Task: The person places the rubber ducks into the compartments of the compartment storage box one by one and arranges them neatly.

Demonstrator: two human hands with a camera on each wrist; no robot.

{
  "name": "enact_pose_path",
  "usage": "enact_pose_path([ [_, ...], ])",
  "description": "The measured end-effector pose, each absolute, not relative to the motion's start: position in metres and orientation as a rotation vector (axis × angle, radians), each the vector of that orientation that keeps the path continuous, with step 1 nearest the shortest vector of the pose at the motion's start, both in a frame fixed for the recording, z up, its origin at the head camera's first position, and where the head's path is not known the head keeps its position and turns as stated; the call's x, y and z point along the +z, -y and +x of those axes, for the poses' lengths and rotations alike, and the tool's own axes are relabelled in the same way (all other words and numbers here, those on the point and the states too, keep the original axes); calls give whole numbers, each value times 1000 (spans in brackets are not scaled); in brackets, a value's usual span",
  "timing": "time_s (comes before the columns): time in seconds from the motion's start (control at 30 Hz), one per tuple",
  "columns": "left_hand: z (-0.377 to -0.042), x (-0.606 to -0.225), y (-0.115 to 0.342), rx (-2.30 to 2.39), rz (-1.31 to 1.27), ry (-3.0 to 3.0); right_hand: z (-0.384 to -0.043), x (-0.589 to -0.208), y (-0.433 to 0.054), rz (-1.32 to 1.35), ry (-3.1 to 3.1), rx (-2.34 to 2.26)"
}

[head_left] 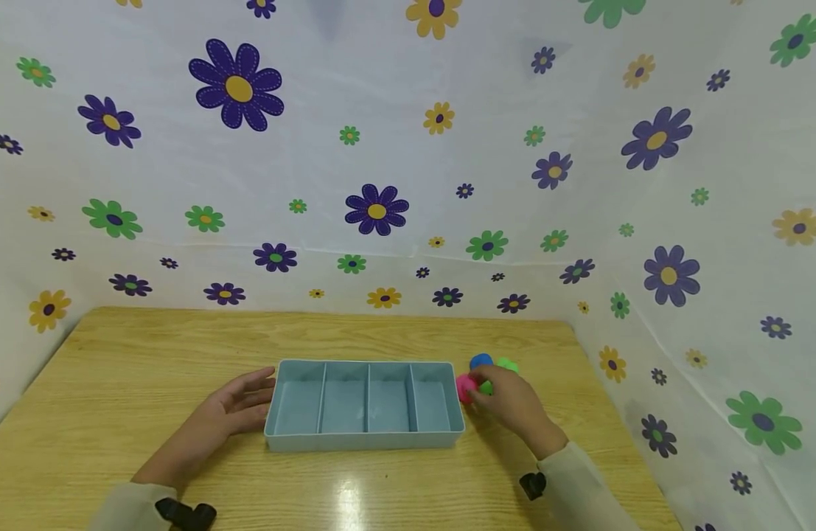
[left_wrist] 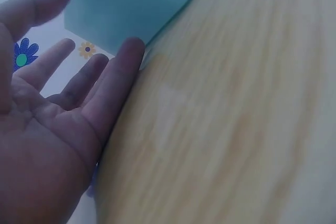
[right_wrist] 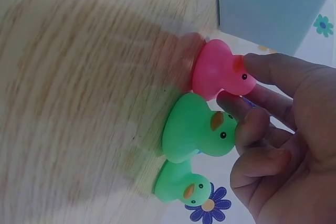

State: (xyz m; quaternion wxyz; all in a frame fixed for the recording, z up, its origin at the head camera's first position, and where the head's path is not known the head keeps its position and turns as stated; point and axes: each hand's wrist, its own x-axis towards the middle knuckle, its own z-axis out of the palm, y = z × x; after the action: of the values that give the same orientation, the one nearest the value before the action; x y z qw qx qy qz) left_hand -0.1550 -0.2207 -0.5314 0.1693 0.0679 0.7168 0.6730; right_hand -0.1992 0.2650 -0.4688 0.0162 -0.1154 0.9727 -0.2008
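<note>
A light blue box (head_left: pixel 364 441) with several compartments stands on the wooden table, and its compartments look bare inside. At its left end my left hand (head_left: pixel 231 409) lies with fingers spread loosely, fingertips right at the wall. Beyond the right end, my right hand (head_left: pixel 517 405) pinches a pink rubber duck (right_wrist: pixel 211 72) by the head, thumb at its beak. The duck's base is down at the tabletop. Beside it are a green rubber duck (right_wrist: pixel 184 129), close to my curled fingers, and another green duck (right_wrist: pixel 176 182). A blue toy (head_left: pixel 480 360) shows behind my right hand.
The wooden table (head_left: pixel 348 487) reaches out on both sides of the box. A white curtain with printed flowers (head_left: pixel 315 169) hangs along the back and the sides. Dark wrist devices (head_left: pixel 532 485) sit at both sleeves.
</note>
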Motion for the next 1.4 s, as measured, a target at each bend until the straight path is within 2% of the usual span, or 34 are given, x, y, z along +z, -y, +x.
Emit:
enact_pose_path([
  [1.4,-156,-530,210,1950,141,-2039,-194,-465,-271,-388,-3123,-656],
])
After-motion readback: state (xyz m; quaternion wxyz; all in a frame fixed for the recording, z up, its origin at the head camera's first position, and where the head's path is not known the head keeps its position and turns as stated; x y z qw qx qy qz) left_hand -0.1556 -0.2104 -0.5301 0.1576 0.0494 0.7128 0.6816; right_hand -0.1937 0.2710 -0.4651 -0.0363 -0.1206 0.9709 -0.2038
